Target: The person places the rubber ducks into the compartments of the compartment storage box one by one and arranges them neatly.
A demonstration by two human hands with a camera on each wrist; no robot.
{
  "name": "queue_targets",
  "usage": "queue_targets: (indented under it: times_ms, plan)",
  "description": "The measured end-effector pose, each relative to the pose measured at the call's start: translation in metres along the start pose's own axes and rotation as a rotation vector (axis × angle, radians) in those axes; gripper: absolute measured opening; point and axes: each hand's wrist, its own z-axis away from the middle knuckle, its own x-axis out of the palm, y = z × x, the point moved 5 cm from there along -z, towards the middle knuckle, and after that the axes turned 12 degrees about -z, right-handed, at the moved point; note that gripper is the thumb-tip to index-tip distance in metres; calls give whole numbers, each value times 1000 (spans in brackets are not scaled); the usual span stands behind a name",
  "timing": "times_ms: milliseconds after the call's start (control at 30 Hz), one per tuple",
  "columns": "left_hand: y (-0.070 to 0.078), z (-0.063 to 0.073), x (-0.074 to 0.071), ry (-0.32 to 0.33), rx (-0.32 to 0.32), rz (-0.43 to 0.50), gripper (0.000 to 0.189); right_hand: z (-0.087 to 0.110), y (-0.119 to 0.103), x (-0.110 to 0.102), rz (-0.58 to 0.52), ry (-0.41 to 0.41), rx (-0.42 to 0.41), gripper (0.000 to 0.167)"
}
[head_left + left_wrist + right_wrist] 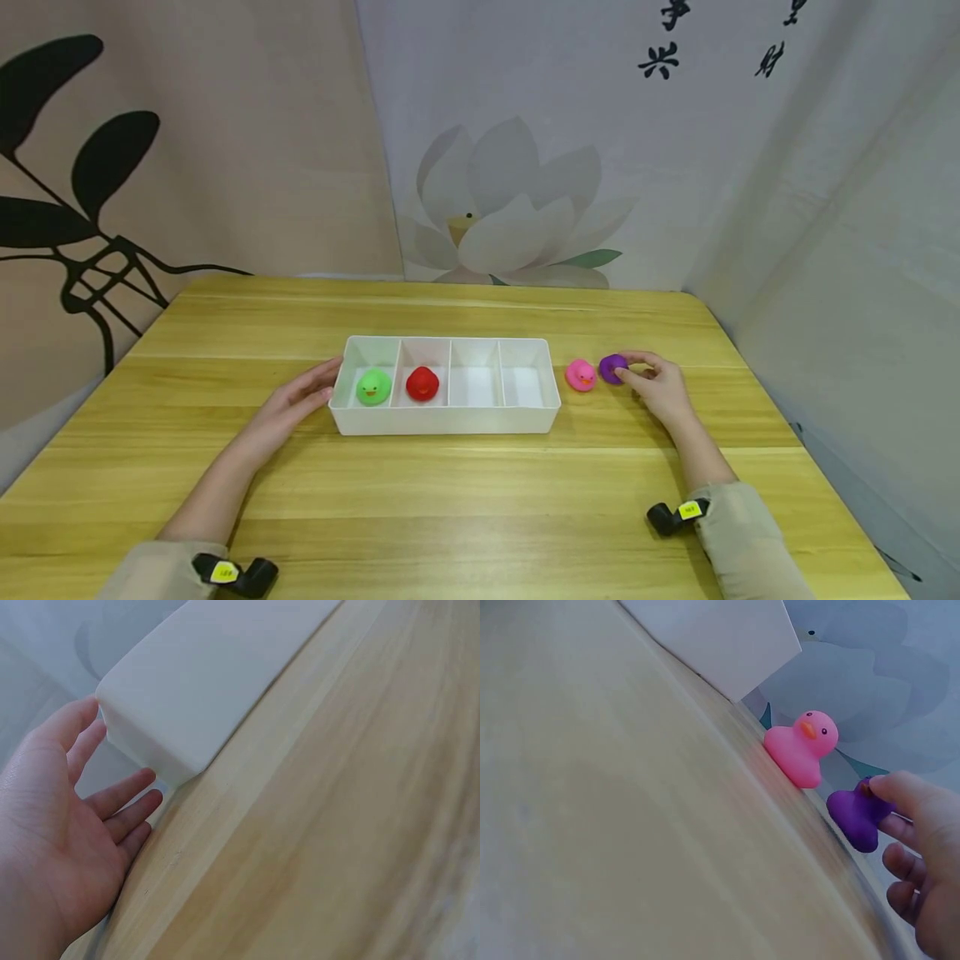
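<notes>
Between thumb and fingers my right hand [657, 387] pinches a purple rubber duck [855, 814], just right of a pink rubber duck [802, 750] on the table. With fingers extended, my left hand [288, 408] touches the left end of a white divided box [450, 421]; the left wrist view shows fingertips at the corner of the box [199, 682]. A green rubber duck [373, 387] sits in the box's leftmost compartment. In the compartment beside it is a red rubber duck [422, 383]. The two compartments on the right hold nothing.
The box stands mid-table on a wooden tabletop [480, 508]. Behind the table's far edge hangs a pale curtain [525, 83] with a lotus print. Each sleeve carries a small black wrist camera [675, 515].
</notes>
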Motion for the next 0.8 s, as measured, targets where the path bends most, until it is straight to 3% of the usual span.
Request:
queue_targets:
  times_ms: [200, 500, 800]
  plan:
    - [1, 0, 1, -2, 7, 9, 51, -3, 9, -5, 34, 38, -26, 41]
    - [2, 0, 1, 0, 6, 5, 51, 1, -6, -4, 33, 66, -45, 41]
    - [1, 1, 1, 5, 0, -1, 51, 7, -28, 0, -47, 64, -96, 38]
